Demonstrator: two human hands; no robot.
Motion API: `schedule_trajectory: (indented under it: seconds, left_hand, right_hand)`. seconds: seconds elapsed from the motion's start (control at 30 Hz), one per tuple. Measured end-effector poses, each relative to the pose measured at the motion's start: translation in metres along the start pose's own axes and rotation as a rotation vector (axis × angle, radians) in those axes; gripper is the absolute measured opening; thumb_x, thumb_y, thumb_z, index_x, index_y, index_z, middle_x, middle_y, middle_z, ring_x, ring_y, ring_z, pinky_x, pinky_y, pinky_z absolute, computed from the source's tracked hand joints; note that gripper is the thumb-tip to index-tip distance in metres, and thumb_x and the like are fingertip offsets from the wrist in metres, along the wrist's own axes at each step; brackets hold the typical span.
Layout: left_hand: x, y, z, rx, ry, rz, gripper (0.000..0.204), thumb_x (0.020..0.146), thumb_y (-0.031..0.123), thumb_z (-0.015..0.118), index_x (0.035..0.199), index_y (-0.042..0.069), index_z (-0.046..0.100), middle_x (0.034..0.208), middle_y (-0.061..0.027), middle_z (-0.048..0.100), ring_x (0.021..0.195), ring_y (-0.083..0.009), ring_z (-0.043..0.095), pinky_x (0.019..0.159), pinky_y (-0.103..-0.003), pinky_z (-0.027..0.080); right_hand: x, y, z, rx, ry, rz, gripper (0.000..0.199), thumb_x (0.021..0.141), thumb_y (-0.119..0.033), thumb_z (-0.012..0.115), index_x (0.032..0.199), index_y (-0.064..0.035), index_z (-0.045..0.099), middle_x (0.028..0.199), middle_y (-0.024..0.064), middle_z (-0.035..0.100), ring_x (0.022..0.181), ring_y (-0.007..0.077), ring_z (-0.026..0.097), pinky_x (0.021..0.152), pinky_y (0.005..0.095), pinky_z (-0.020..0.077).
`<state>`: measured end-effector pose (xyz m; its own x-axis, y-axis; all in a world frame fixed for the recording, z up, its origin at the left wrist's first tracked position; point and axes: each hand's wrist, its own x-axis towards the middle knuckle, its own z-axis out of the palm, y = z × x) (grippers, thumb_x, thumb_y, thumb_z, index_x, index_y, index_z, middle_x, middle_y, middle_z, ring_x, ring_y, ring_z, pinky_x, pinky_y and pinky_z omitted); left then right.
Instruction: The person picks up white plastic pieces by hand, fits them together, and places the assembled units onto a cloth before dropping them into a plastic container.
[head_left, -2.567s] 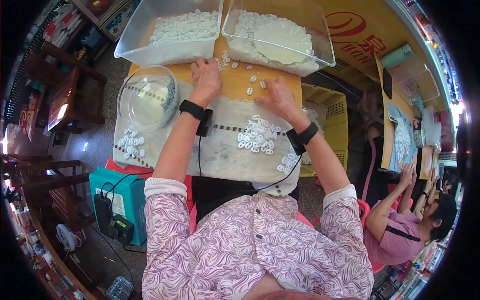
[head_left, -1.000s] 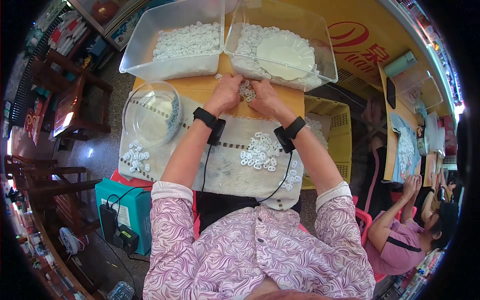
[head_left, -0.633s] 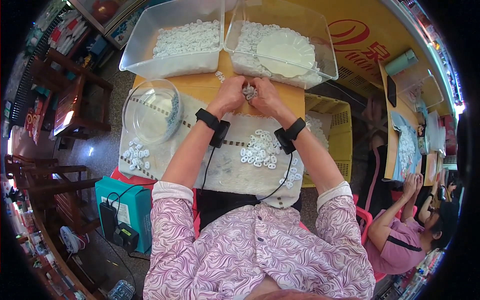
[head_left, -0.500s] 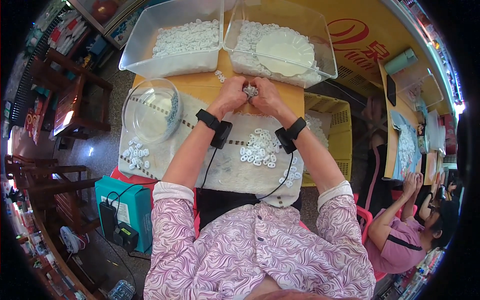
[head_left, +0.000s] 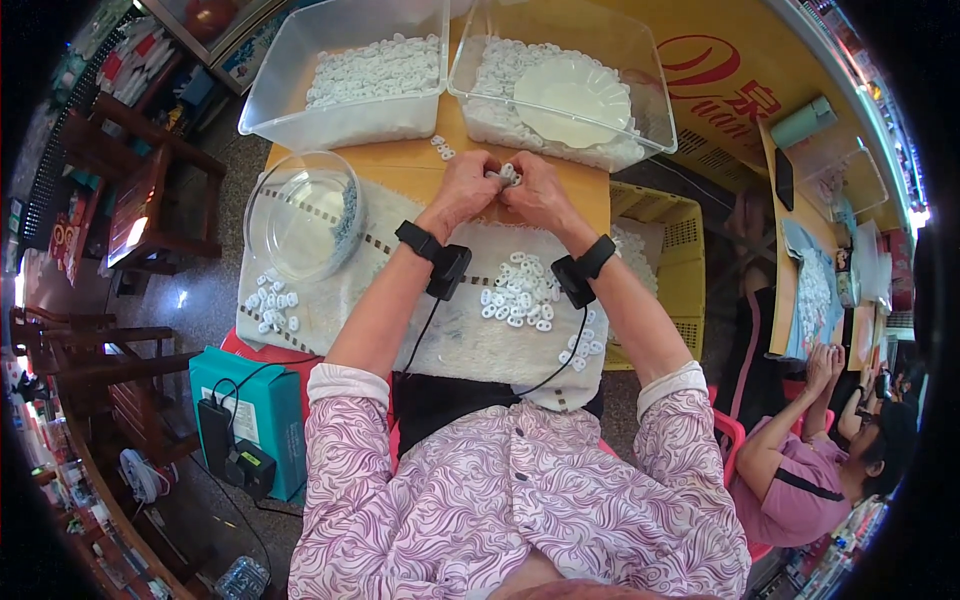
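My left hand [head_left: 462, 188] and my right hand [head_left: 538, 192] meet above the far edge of a cream cloth [head_left: 450, 330], both pinching a small cluster of white plastic rings [head_left: 508, 176]. A loose pile of the same white rings [head_left: 520, 302] lies on the cloth below my right wrist. Another small group of rings [head_left: 270, 305] sits at the cloth's left edge. Each wrist carries a black band with a cable.
Two clear bins stand at the back: the left bin [head_left: 300, 75] holds white rings, the right bin [head_left: 640, 95] holds rings and a white plate [head_left: 572, 98]. A round clear bowl [head_left: 305, 215] sits left. A yellow crate [head_left: 672, 260], a teal box [head_left: 250, 410] and a seated person [head_left: 820, 450] are nearby.
My hands drew together from spread positions on the table and now hold rings between them. Over the last second they barely shifted.
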<state>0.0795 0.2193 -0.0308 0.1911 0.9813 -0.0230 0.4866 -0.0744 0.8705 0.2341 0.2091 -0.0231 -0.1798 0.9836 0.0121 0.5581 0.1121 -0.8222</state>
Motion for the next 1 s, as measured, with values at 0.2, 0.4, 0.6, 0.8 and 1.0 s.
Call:
schedule_trajectory:
  seconds: [0.2, 0.4, 0.6, 0.8, 1.0]
  left_hand:
    - [0.000, -0.022, 0.002, -0.221, -0.056, -0.053, 0.026, 0.070, 0.015, 0.069, 0.089, -0.001, 0.068, 0.081, -0.0162, 0.069, 0.073, -0.0228, 0.067, 0.068, -0.033, 0.052]
    - [-0.041, 0.019, -0.001, -0.314, -0.127, -0.066, 0.020, 0.073, 0.011, 0.068, 0.087, -0.003, 0.068, 0.074, -0.0128, 0.068, 0.067, -0.0154, 0.065, 0.061, -0.030, 0.053]
    - [-0.100, 0.046, -0.002, -0.355, -0.223, -0.119, 0.014, 0.077, 0.007, 0.062, 0.084, -0.005, 0.066, 0.070, -0.0109, 0.067, 0.064, -0.0153, 0.066, 0.059, -0.028, 0.053]
    - [-0.127, 0.054, -0.007, -0.207, -0.287, -0.006, 0.015, 0.076, 0.012, 0.064, 0.080, -0.002, 0.067, 0.066, -0.0175, 0.064, 0.059, -0.0249, 0.065, 0.056, -0.036, 0.049]
    - [-0.120, 0.064, -0.022, 0.269, -0.345, 0.262, 0.015, 0.074, 0.013, 0.064, 0.075, -0.002, 0.066, 0.068, -0.0227, 0.061, 0.065, -0.0329, 0.063, 0.060, -0.039, 0.048]
  right_hand:
    - [-0.009, -0.017, -0.010, -0.041, -0.064, -0.025, 0.029, 0.067, -0.012, 0.070, 0.089, 0.0054, 0.061, 0.073, 0.0130, 0.064, 0.067, 0.0169, 0.062, 0.057, 0.0316, 0.0492]
    - [-0.040, -0.030, -0.030, -0.086, -0.156, 0.009, 0.024, 0.070, -0.013, 0.070, 0.083, 0.0051, 0.062, 0.067, 0.0116, 0.063, 0.060, 0.0164, 0.062, 0.054, 0.0321, 0.0486]
    - [-0.095, -0.052, -0.042, -0.106, -0.209, 0.027, 0.024, 0.066, -0.013, 0.070, 0.081, 0.0049, 0.062, 0.077, 0.0241, 0.063, 0.074, 0.0359, 0.064, 0.064, 0.0409, 0.0486]
    - [-0.121, -0.056, -0.042, -0.233, -0.324, -0.102, 0.021, 0.067, -0.009, 0.066, 0.081, 0.0047, 0.061, 0.084, 0.0251, 0.060, 0.085, 0.0411, 0.058, 0.074, 0.0465, 0.0460]
    - [-0.123, -0.070, -0.048, -0.399, -0.375, -0.193, 0.028, 0.070, -0.007, 0.065, 0.096, 0.0026, 0.062, 0.085, 0.0204, 0.060, 0.082, 0.0384, 0.059, 0.072, 0.0440, 0.0462]
